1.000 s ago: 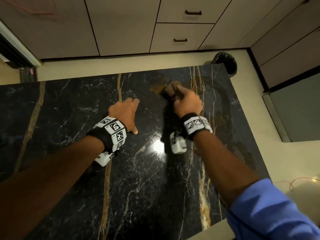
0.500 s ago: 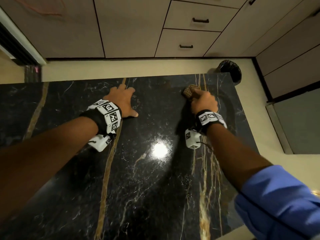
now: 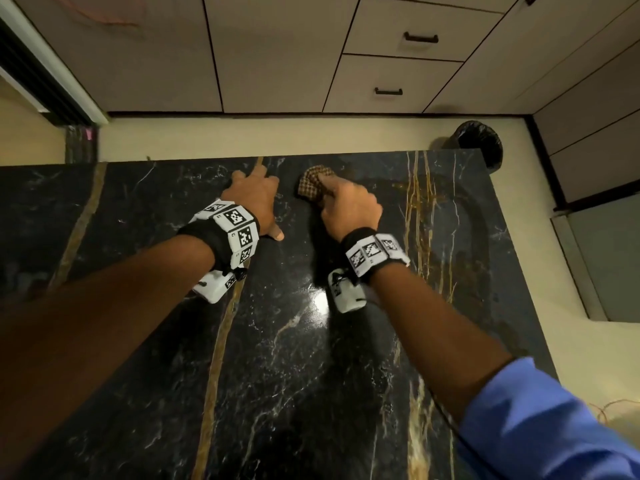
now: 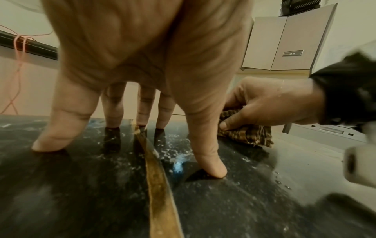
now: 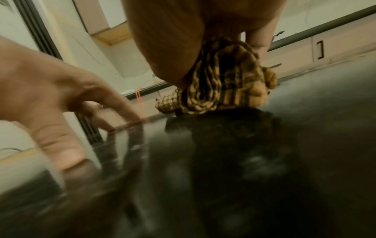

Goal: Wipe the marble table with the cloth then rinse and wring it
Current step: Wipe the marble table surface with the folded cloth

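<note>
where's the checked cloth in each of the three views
Head: the checked cloth is upper centre, bunched in the right hand near the table's far edge.
Left wrist: right of centre, under that hand, on the marble.
Right wrist: upper centre, pressed on the table.
Shared landmark: the left hand, fingers braced on the marble beside it.

Both forearms are extended forward, each wrist wrapped in a black band set with white marker tiles. The left hand (image 3: 254, 199) is propped on the desk (image 3: 277, 341) on spread, straightened fingertips (image 4: 211, 167), the palm raised clear of the surface. The right hand (image 3: 348, 206) is curled, knuckles up, with the cloth (image 3: 310, 187) bunched in its grip and pressed down onto the desk just beside the left hand.
</note>
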`<state>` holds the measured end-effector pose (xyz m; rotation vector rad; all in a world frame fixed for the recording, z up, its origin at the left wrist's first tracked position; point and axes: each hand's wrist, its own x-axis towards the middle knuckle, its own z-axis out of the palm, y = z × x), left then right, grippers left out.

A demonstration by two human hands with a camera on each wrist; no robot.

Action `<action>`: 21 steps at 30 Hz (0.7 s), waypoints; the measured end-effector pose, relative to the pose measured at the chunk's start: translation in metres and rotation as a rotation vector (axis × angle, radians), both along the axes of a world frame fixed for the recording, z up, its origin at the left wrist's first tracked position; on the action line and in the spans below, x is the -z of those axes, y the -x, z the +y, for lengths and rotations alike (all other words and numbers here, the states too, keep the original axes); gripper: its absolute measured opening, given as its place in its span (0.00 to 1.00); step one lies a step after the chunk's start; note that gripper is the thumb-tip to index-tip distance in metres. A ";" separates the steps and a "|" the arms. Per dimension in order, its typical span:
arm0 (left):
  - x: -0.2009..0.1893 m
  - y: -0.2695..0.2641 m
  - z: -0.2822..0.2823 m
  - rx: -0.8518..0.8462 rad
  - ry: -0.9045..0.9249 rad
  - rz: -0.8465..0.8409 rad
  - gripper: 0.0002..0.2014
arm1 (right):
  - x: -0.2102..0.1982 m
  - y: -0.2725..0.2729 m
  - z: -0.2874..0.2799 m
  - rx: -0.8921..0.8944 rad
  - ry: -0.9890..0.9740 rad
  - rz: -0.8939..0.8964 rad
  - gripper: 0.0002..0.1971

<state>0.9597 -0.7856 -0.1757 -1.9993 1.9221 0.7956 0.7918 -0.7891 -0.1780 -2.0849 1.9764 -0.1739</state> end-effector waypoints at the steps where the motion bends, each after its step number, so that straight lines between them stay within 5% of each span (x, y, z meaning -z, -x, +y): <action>1: 0.000 0.000 -0.001 -0.005 -0.006 0.003 0.49 | -0.002 0.011 -0.010 0.034 -0.004 0.016 0.20; 7: -0.001 0.001 -0.003 -0.017 -0.025 0.031 0.51 | -0.022 0.081 -0.051 0.385 -0.090 0.018 0.24; 16: 0.005 0.000 -0.005 0.015 -0.007 0.023 0.52 | -0.003 -0.015 -0.027 -0.013 -0.023 -0.002 0.23; 21: 0.007 -0.001 -0.005 0.023 -0.012 0.024 0.52 | -0.001 0.019 -0.055 0.016 -0.027 0.086 0.24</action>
